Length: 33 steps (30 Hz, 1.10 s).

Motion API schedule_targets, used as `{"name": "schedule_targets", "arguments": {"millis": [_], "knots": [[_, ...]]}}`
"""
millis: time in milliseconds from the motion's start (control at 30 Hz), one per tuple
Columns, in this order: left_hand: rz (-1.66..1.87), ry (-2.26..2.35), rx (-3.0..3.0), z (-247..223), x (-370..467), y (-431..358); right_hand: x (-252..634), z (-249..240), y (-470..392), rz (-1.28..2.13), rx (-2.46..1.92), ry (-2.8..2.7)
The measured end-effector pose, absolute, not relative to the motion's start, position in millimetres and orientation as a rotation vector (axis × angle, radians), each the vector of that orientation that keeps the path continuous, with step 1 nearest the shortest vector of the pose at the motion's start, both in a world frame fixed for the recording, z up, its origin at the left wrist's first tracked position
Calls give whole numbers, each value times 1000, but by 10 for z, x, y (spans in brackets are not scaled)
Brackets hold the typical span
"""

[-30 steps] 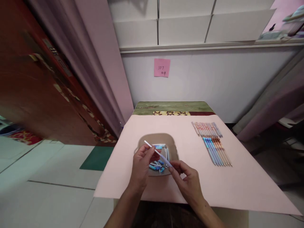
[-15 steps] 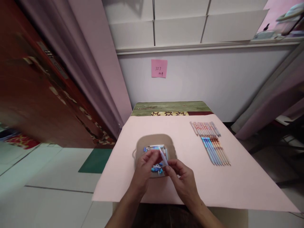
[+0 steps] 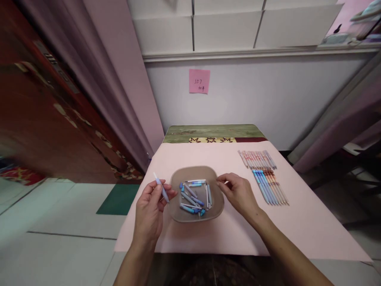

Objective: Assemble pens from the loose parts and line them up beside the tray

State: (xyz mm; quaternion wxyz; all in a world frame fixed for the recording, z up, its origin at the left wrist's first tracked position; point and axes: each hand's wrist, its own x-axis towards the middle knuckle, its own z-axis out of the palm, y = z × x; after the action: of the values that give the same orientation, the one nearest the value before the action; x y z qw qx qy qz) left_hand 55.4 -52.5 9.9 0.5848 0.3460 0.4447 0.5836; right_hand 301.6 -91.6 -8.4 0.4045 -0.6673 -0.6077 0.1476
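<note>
My left hand [image 3: 153,202] pinches a pale blue pen barrel [image 3: 162,190], tilted, with a white tip sticking out at its upper end. This hand is beside the left rim of a beige plastic basket [image 3: 218,208]. At the opposite rim, the thumb and forefinger of my right hand [image 3: 236,192] are closed on the basket's edge. Inside the basket lie loose pen barrels [image 3: 189,198], thin white refills [image 3: 207,195] and small blue pen parts [image 3: 197,211].
Assembled pens lie in two rows on the right of the pink-covered table [image 3: 238,238]: a far row [image 3: 257,159] and a near row of blue and brown pens [image 3: 270,186]. A pink note [image 3: 199,81] is on the wall behind.
My hands have parted. The left carried the pen barrel leftward out from over the basket, while the right let go of it and moved to the basket's right rim.
</note>
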Motion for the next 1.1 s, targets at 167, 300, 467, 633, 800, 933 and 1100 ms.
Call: {"name": "schedule_targets", "arguments": {"millis": [167,300,467,633,800,933,1100], "knots": [[1356,1019,810,20,551,-535,2729,-200,-564,453,-1765,-1906],[1387,1034,795,4,462,-506,2598,-318,-332,478,-1883,-2069],[1359,1102,782,-33,442,-553,2639,-413,-178,394,-1992,-2077],[1214,1093,780,-69,540,-596,2625,-453,-131,352,-2045,-2130],[1230,1088,775,-134,536,-544,2471,-490,-95,340,-2056,-2228],[1170,1077,853,-177,538,-539,2412,-523,-72,330,-2096,-2294],[1166,1096,953,-212,577,-536,2416,-554,-73,317,-2133,-2346]]}}
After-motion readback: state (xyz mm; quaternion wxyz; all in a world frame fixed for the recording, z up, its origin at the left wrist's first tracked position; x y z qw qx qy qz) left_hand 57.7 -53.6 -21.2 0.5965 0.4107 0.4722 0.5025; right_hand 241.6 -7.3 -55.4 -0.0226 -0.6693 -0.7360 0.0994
